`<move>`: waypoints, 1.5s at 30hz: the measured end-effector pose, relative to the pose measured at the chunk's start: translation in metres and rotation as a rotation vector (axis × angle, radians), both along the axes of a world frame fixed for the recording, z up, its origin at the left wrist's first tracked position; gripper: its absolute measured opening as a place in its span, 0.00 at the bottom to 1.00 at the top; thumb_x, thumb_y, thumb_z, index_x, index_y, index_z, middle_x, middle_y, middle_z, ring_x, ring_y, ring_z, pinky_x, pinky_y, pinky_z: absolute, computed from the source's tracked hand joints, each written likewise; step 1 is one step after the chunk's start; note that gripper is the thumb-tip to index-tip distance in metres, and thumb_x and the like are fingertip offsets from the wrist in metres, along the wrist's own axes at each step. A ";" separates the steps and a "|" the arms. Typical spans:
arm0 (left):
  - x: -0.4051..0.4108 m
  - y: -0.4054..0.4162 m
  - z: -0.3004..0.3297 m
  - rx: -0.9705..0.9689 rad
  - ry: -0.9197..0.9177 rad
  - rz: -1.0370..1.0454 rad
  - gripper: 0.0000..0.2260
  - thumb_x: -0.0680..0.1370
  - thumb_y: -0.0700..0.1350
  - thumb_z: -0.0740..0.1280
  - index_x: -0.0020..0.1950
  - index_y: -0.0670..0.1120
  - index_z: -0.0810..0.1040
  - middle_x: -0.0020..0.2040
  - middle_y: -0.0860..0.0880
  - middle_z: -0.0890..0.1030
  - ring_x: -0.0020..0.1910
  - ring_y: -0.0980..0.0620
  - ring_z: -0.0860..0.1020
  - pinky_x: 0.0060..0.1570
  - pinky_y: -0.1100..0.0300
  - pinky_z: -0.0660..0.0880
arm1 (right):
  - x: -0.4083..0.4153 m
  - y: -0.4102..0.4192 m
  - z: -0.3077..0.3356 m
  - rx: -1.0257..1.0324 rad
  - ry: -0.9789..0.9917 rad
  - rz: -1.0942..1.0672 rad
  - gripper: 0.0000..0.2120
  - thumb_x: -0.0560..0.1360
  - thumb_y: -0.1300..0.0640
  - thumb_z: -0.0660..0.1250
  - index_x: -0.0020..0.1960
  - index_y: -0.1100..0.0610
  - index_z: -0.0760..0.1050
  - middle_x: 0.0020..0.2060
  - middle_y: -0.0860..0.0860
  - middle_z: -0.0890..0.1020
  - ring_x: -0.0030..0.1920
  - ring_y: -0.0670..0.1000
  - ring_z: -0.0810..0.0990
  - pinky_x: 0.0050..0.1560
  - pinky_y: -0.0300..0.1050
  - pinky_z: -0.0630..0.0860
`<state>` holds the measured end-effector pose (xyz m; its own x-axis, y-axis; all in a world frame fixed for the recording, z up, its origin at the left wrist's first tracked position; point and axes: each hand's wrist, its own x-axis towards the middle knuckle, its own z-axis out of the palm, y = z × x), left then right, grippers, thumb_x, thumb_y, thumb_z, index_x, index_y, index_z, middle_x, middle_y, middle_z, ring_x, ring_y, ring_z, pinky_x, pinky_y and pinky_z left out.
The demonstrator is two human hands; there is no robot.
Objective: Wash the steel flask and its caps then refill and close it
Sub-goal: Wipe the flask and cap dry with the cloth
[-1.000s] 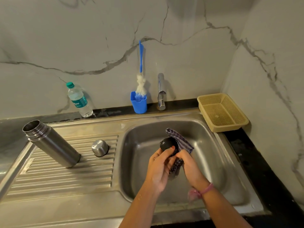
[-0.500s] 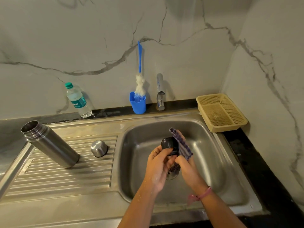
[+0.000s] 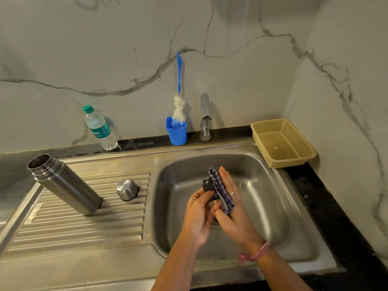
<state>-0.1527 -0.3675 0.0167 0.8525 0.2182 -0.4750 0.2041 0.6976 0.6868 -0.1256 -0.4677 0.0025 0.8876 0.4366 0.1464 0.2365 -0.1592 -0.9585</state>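
Note:
The open steel flask (image 3: 65, 183) stands uncapped on the ribbed drainboard at the left. A steel cup cap (image 3: 127, 189) sits upside down beside it. Over the sink basin (image 3: 262, 206) my left hand (image 3: 199, 215) grips the black inner cap (image 3: 207, 184). My right hand (image 3: 233, 206) holds a checked purple cloth (image 3: 221, 191) flat against that cap, fingers stretched upward and thumb tucked under the cloth.
A water bottle (image 3: 99, 128) with a green cap leans at the wall. A blue cup (image 3: 176, 132) holds a bottle brush (image 3: 179, 97). The tap (image 3: 204, 116) stands behind the basin, with no water running. A beige plastic basket (image 3: 282, 142) sits at the right.
My right hand has straightened its fingers and slid the cloth up along the black cap. The left hand turned the cap slightly. Flask and steel cap stay put.

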 end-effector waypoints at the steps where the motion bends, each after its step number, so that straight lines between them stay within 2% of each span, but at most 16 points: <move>1: 0.000 0.001 -0.001 0.020 0.007 -0.004 0.07 0.81 0.34 0.62 0.52 0.36 0.79 0.40 0.41 0.83 0.32 0.52 0.80 0.36 0.62 0.79 | 0.000 -0.001 -0.004 0.021 0.051 0.007 0.38 0.70 0.67 0.59 0.77 0.49 0.53 0.75 0.45 0.61 0.74 0.45 0.62 0.71 0.45 0.65; 3: -0.001 0.004 -0.004 0.030 0.006 0.001 0.09 0.81 0.33 0.62 0.59 0.31 0.76 0.46 0.38 0.84 0.39 0.48 0.82 0.42 0.59 0.81 | 0.003 -0.001 -0.005 0.066 0.138 -0.012 0.37 0.68 0.65 0.59 0.75 0.45 0.58 0.68 0.49 0.73 0.61 0.45 0.76 0.52 0.36 0.78; 4: -0.001 0.006 -0.005 0.012 -0.003 0.005 0.11 0.81 0.32 0.61 0.61 0.29 0.74 0.49 0.36 0.83 0.42 0.46 0.83 0.45 0.57 0.82 | 0.003 0.000 -0.003 0.085 0.167 -0.026 0.37 0.67 0.64 0.59 0.74 0.45 0.60 0.64 0.48 0.76 0.56 0.44 0.79 0.45 0.31 0.77; 7: -0.003 0.014 -0.004 -0.021 -0.034 -0.025 0.12 0.81 0.30 0.57 0.62 0.31 0.75 0.52 0.35 0.83 0.45 0.45 0.84 0.52 0.53 0.80 | -0.001 0.005 0.005 0.072 0.127 -0.006 0.37 0.70 0.70 0.59 0.76 0.50 0.57 0.69 0.42 0.70 0.66 0.38 0.70 0.60 0.29 0.70; 10: -0.003 0.019 -0.002 0.008 -0.022 -0.032 0.13 0.82 0.30 0.56 0.59 0.36 0.78 0.52 0.37 0.83 0.46 0.47 0.84 0.54 0.54 0.80 | -0.004 0.013 0.002 0.011 0.047 0.014 0.39 0.70 0.67 0.59 0.78 0.50 0.52 0.75 0.43 0.59 0.75 0.41 0.58 0.73 0.38 0.60; 14: -0.004 0.029 -0.008 -0.020 0.002 0.063 0.16 0.80 0.29 0.61 0.66 0.39 0.72 0.60 0.34 0.81 0.47 0.44 0.84 0.48 0.53 0.82 | -0.005 0.022 0.005 0.061 0.121 -0.005 0.39 0.69 0.67 0.59 0.77 0.49 0.53 0.73 0.45 0.64 0.72 0.42 0.64 0.71 0.39 0.63; 19: -0.009 0.039 0.000 0.064 -0.031 -0.026 0.16 0.79 0.27 0.56 0.63 0.34 0.75 0.56 0.34 0.82 0.47 0.45 0.81 0.50 0.54 0.80 | -0.005 0.037 -0.001 0.024 0.184 -0.081 0.37 0.67 0.59 0.59 0.74 0.39 0.57 0.65 0.45 0.75 0.62 0.47 0.76 0.63 0.54 0.75; 25: -0.016 0.057 0.001 0.081 -0.080 -0.080 0.12 0.80 0.40 0.66 0.61 0.35 0.78 0.52 0.38 0.83 0.48 0.46 0.82 0.47 0.56 0.81 | -0.021 0.058 0.007 0.041 0.136 0.011 0.38 0.69 0.60 0.59 0.77 0.43 0.53 0.73 0.42 0.64 0.72 0.43 0.65 0.71 0.50 0.66; 29: -0.022 0.070 0.004 0.050 -0.123 -0.079 0.15 0.74 0.41 0.70 0.59 0.36 0.81 0.52 0.39 0.84 0.46 0.49 0.84 0.47 0.60 0.82 | -0.017 0.063 0.009 0.138 0.236 -0.082 0.29 0.67 0.55 0.59 0.69 0.46 0.70 0.55 0.46 0.81 0.54 0.46 0.80 0.54 0.42 0.77; 32: -0.025 0.076 0.009 0.020 -0.120 -0.046 0.15 0.76 0.38 0.69 0.62 0.38 0.78 0.53 0.39 0.84 0.45 0.49 0.84 0.43 0.61 0.82 | -0.015 0.063 0.012 0.107 0.300 -0.095 0.25 0.67 0.55 0.57 0.62 0.53 0.76 0.38 0.45 0.83 0.40 0.47 0.82 0.37 0.39 0.79; 33: -0.025 0.078 0.009 -0.008 -0.103 -0.020 0.14 0.77 0.36 0.69 0.62 0.40 0.77 0.53 0.39 0.84 0.43 0.49 0.85 0.41 0.60 0.82 | -0.017 0.065 0.014 0.108 0.283 -0.079 0.27 0.67 0.56 0.57 0.66 0.52 0.72 0.39 0.42 0.82 0.39 0.43 0.81 0.34 0.35 0.77; 36: -0.028 0.083 0.011 -0.020 -0.084 -0.029 0.10 0.79 0.37 0.67 0.59 0.41 0.76 0.49 0.42 0.85 0.41 0.50 0.84 0.43 0.58 0.83 | -0.029 0.072 0.019 0.109 0.157 -0.016 0.35 0.69 0.62 0.58 0.75 0.47 0.59 0.62 0.41 0.75 0.55 0.38 0.78 0.50 0.31 0.76; 37: -0.029 0.085 0.010 -0.012 -0.091 -0.047 0.09 0.79 0.37 0.66 0.59 0.40 0.76 0.49 0.42 0.85 0.43 0.49 0.84 0.46 0.57 0.82 | -0.029 0.072 0.019 0.123 0.149 -0.010 0.35 0.69 0.62 0.58 0.75 0.48 0.59 0.63 0.43 0.75 0.54 0.38 0.78 0.49 0.31 0.76; 41: -0.035 0.090 0.014 -0.047 -0.132 -0.068 0.13 0.79 0.38 0.65 0.62 0.36 0.75 0.54 0.39 0.83 0.48 0.47 0.83 0.51 0.56 0.81 | -0.024 0.075 0.024 0.177 0.257 -0.037 0.31 0.68 0.59 0.58 0.72 0.54 0.67 0.46 0.49 0.81 0.35 0.39 0.79 0.32 0.29 0.74; 43: -0.036 0.091 0.015 -0.044 -0.156 -0.072 0.13 0.79 0.40 0.63 0.61 0.36 0.77 0.51 0.39 0.83 0.46 0.47 0.83 0.50 0.56 0.81 | -0.031 0.080 0.026 0.148 0.176 -0.065 0.33 0.69 0.60 0.59 0.74 0.48 0.63 0.57 0.48 0.79 0.45 0.40 0.80 0.42 0.31 0.76; 45: -0.038 0.091 0.018 0.006 -0.141 -0.073 0.12 0.79 0.43 0.63 0.56 0.38 0.80 0.46 0.42 0.83 0.42 0.49 0.83 0.48 0.56 0.80 | -0.039 0.085 0.025 0.116 0.085 -0.058 0.36 0.68 0.57 0.60 0.75 0.42 0.59 0.68 0.46 0.72 0.61 0.47 0.76 0.57 0.44 0.75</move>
<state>-0.1904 -0.2764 0.0345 0.9243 0.1555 -0.3484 0.1554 0.6806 0.7160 -0.1648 -0.3824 0.0279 0.9221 0.3691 0.1165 0.1476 -0.0569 -0.9874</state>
